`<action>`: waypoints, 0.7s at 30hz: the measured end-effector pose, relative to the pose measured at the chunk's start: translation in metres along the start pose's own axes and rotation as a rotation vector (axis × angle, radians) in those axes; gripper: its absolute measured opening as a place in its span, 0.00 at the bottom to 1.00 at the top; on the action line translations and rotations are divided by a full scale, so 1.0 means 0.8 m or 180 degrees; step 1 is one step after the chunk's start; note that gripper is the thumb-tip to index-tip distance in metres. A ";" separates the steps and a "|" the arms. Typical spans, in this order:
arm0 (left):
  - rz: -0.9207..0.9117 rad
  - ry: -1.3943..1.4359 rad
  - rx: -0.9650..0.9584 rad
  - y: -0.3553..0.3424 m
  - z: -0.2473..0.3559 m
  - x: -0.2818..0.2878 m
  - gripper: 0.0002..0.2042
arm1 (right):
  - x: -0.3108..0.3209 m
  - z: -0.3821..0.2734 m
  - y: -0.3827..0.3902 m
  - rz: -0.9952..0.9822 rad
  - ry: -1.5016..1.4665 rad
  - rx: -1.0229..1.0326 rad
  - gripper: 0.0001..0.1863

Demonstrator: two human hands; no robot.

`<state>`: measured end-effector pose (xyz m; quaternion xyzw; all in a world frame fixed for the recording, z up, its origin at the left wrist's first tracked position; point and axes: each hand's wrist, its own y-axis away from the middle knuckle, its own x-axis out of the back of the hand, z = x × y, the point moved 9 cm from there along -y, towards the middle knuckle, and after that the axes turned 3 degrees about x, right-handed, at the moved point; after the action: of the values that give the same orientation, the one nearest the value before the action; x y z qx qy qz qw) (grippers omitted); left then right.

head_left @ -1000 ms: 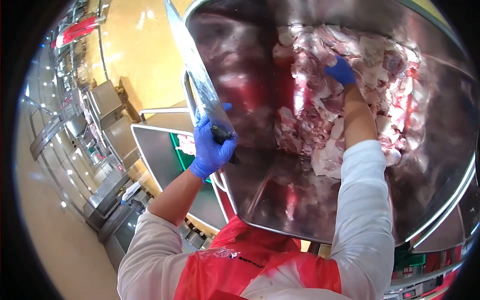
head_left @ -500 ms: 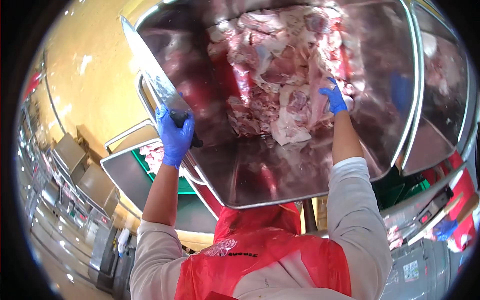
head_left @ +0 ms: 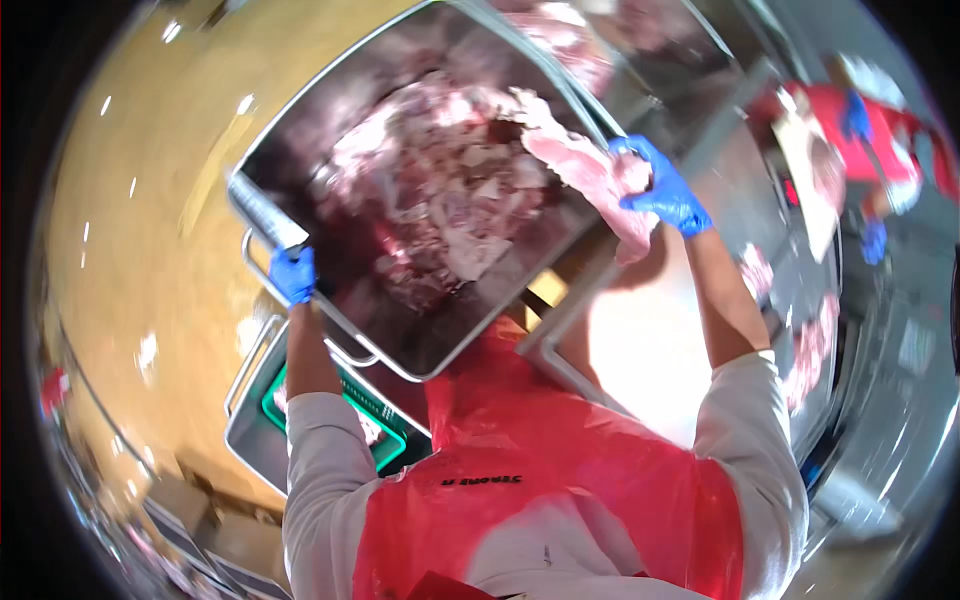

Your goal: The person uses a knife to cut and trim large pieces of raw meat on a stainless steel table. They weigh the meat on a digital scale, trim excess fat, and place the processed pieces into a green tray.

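A big metal bin (head_left: 420,345) is standing toward 11 o'clock, and a metal surface (head_left: 650,345) is running beside it at 3 o'clock. A heap of raw meat (head_left: 440,190) is filling the bin's middle, while a green basket (head_left: 390,448) is sitting at 8 o'clock. A long pale piece of meat (head_left: 585,172) is hanging across the bin's rim between 1 and 2 o'clock. Slipping seems the main risk: being slick and gripped only near one end, it could drop between bin and surface. The knife (head_left: 265,212), showing over the rim at 10 o'clock, could cut if the arm swings. The left hand (head_left: 293,276) is wrapping its fingers closely around the knife's handle; the right hand (head_left: 665,190) is pinching the meat's near end, fingers curling moderately apart.
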<state>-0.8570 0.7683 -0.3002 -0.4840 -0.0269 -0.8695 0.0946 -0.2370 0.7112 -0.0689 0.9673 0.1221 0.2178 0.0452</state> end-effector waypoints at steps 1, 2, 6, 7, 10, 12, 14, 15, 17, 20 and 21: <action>-0.0009 0.0416 0.0096 -0.001 -0.017 -0.004 0.12 | 0.030 -0.019 0.039 0.0076 -0.0002 -0.0104 0.38; -0.0203 0.0562 0.0457 0.002 -0.020 -0.009 0.12 | 0.059 -0.043 0.082 0.0190 0.0134 -0.0136 0.38; 0.0038 0.1243 0.0419 0.041 0.010 -0.005 0.13 | 0.170 -0.112 0.271 0.0664 0.0597 -0.0085 0.37; 0.0053 0.1354 0.0331 0.061 0.037 -0.001 0.12 | 0.191 -0.120 0.322 0.0787 0.0685 -0.0118 0.37; -0.0086 0.2180 0.0423 0.125 0.117 -0.012 0.11 | 0.245 -0.104 0.453 0.0961 0.0881 -0.0279 0.38; -0.0160 0.2639 -0.0045 0.209 0.239 0.009 0.11 | 0.279 -0.072 0.546 0.1049 0.0826 -0.0317 0.38; -0.0586 0.2642 -0.0080 0.280 0.310 0.009 0.11 | 0.301 -0.037 0.613 0.1016 0.0872 -0.0315 0.38; -0.0783 0.2635 -0.0086 0.315 0.348 0.006 0.12 | 0.311 -0.014 0.651 0.1060 0.0831 -0.0387 0.37; -0.1099 0.2779 -0.0078 0.386 0.432 0.016 0.20 | 0.316 0.032 0.703 0.1129 0.0763 -0.0461 0.37; -0.1559 0.2998 -0.0388 0.478 0.526 -0.001 0.25 | 0.328 0.109 0.770 0.1237 0.1219 -0.0287 0.37; -0.1811 0.2924 -0.0428 0.499 0.545 -0.014 0.26 | 0.332 0.136 0.787 0.1334 0.1233 -0.0405 0.37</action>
<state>-0.4103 0.4391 -0.0962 -0.0329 -0.0571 -0.9826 -0.1735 0.1787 0.1670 0.0305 0.9070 -0.0880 0.4102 0.0357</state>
